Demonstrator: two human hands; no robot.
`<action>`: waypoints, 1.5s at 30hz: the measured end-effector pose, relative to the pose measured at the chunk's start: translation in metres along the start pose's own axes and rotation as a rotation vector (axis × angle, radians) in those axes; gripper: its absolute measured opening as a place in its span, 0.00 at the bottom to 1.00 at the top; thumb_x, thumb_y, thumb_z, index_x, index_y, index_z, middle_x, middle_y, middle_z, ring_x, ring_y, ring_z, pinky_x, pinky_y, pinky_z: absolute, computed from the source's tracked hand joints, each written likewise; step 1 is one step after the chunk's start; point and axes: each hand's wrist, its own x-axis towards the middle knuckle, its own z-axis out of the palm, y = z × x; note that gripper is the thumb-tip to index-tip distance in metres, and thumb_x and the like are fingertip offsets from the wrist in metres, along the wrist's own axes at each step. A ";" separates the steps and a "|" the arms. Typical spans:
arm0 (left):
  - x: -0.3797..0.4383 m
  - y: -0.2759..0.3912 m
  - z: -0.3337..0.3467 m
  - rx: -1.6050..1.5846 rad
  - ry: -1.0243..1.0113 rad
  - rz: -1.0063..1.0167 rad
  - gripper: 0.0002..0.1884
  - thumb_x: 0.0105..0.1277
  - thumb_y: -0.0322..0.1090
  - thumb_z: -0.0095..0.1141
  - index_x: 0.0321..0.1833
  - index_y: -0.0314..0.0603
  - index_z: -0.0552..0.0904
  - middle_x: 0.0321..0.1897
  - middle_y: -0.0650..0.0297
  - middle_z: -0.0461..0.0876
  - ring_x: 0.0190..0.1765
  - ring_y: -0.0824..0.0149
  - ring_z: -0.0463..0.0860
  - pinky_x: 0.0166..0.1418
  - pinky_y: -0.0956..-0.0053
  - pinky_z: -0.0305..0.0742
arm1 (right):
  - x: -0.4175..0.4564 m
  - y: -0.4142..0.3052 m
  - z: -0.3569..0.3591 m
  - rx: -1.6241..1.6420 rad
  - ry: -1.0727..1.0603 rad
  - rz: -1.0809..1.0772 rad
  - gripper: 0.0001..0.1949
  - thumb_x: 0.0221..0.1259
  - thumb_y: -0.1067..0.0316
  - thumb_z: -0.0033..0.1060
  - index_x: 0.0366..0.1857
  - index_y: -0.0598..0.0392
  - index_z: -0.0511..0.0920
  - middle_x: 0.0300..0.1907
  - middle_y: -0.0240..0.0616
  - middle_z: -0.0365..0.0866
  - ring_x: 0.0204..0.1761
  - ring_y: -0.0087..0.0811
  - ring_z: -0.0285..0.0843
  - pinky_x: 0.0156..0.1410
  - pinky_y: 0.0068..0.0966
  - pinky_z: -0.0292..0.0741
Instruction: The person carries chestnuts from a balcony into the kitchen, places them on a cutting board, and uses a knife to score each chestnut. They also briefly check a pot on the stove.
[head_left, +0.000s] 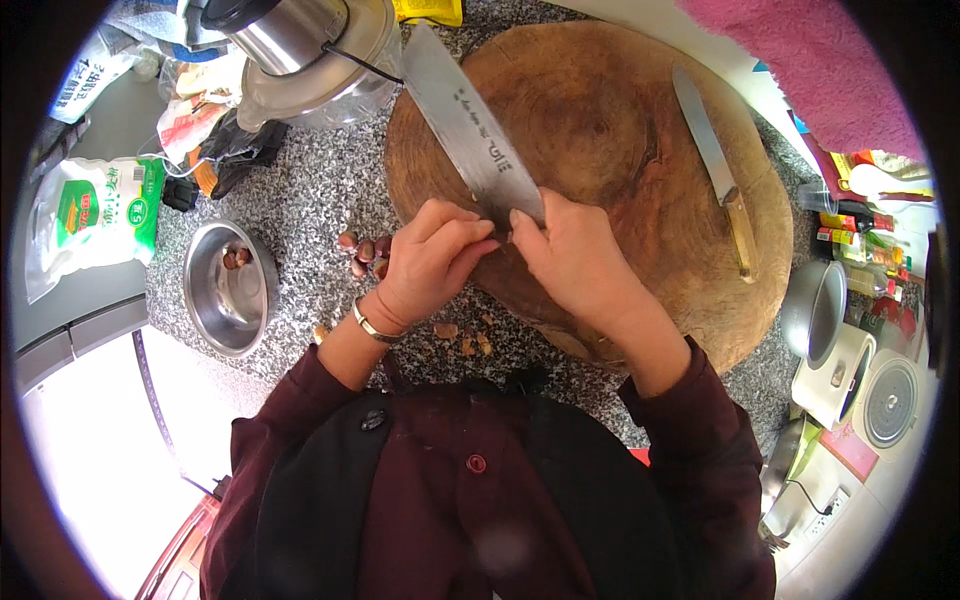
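My right hand (574, 251) grips a wide-bladed steel cleaver (469, 124) low on its blade, the blade slanting up and left across the rim of a round wooden chopping block (577, 97). The cleaver's handle is hidden. Close beside its lower edge, my left hand (442, 259) pinches something small between thumb and fingers; what it is cannot be made out. Several brown chestnuts (365, 250) lie on the speckled counter just left of that hand. A few more are in a steel bowl (235, 330) farther left. Bits of brown peel (446, 330) lie below the hands.
On the block's right side rests a wooden-handled knife (709, 142). A food processor (322, 82) with a cord stands at the upper left, near plastic bags and a flour bag (112, 217). Bottles, a grey pot (814, 311) and a rice cooker (832, 375) stand at right.
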 end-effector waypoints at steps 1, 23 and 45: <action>-0.004 0.001 0.000 0.007 0.025 -0.014 0.12 0.51 0.24 0.68 0.38 0.40 0.81 0.34 0.60 0.78 0.35 0.60 0.81 0.36 0.71 0.78 | 0.000 0.001 -0.004 0.096 -0.035 0.082 0.14 0.65 0.61 0.52 0.33 0.66 0.75 0.26 0.56 0.80 0.29 0.50 0.81 0.35 0.40 0.76; 0.003 0.024 -0.001 0.057 0.025 -0.281 0.16 0.52 0.20 0.63 0.44 0.39 0.79 0.43 0.60 0.81 0.37 0.61 0.78 0.42 0.70 0.75 | -0.016 0.003 0.008 0.273 0.086 0.131 0.13 0.65 0.63 0.51 0.35 0.66 0.75 0.28 0.58 0.79 0.34 0.55 0.80 0.38 0.41 0.74; -0.006 0.000 -0.004 0.007 0.045 0.070 0.15 0.47 0.21 0.68 0.39 0.36 0.81 0.37 0.59 0.80 0.41 0.57 0.79 0.44 0.68 0.74 | -0.022 -0.012 0.015 0.135 0.202 -0.084 0.10 0.65 0.65 0.55 0.33 0.62 0.71 0.26 0.55 0.76 0.31 0.56 0.77 0.34 0.42 0.72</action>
